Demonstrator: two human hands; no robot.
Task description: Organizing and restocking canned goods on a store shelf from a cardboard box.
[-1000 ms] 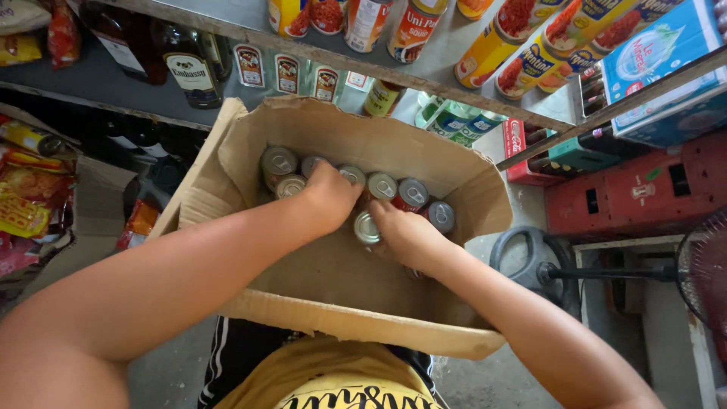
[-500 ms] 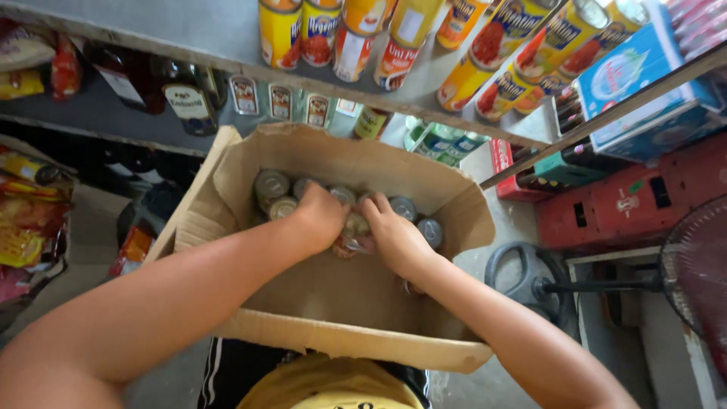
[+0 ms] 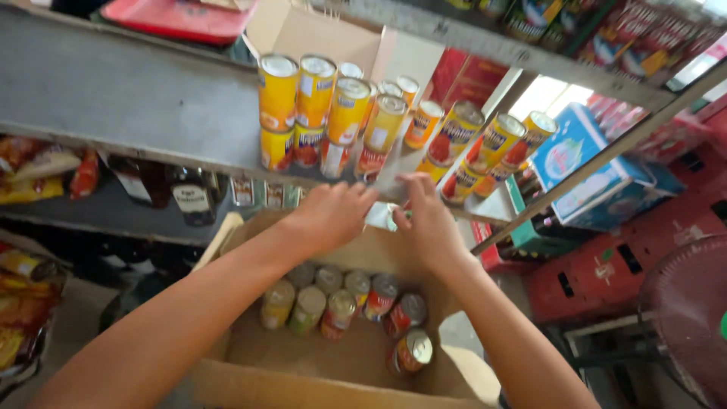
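Note:
My left hand (image 3: 331, 216) and my right hand (image 3: 433, 221) are raised side by side at the front edge of a grey metal shelf (image 3: 113, 98). Together they grip a can (image 3: 381, 215); only a silvery strip of it shows between the fingers. Just beyond the hands, yellow and red cans (image 3: 326, 113) stand on the shelf, stacked two high in rows. Below my forearms sits an open cardboard box (image 3: 303, 379) with several more cans (image 3: 341, 299) standing along its far side and one can (image 3: 411, 351) lying tilted near its right wall.
A blue carton (image 3: 579, 155) stands on the shelf to the right. Dark bottles (image 3: 189, 198) line a lower shelf, and snack packets (image 3: 23, 284) hang at the left. A red crate (image 3: 606, 280) and a fan (image 3: 681, 310) sit low at the right.
Both hands have come up out of the box with a can and now sit at shelf height. The view has tilted up, showing more of the shelf's stacked cans.

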